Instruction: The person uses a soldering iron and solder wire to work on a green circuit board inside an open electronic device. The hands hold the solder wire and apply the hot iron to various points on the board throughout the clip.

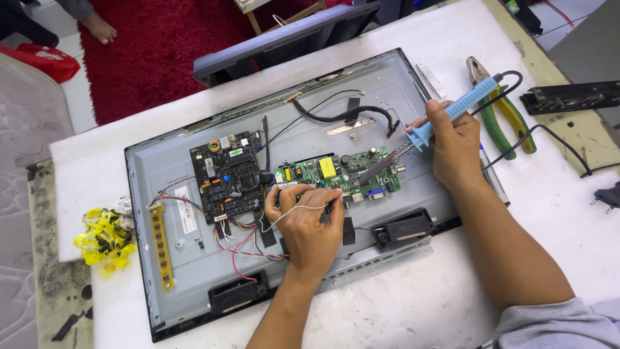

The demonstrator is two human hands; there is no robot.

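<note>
A blue soldering iron (452, 111) is gripped by the right hand (455, 152), tip angled onto the green circuit board (336, 171); thin wire (294, 212) is pinched by the left hand (310, 226) beside it, steadying the feed.

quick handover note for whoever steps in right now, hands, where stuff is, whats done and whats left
Right hand: grips the blue soldering iron, tip down on the green circuit board.
Left hand: rests at the green board's near edge, pinching a thin pale wire, likely solder.
Things: both boards sit in the opened flat screen's back panel; the darker board is to the left. Green and yellow pliers lie on the white table, right of the panel.
Done: back cover is off, boards exposed.
Left: the joint under the tip looks in progress; I cannot tell how far.
</note>
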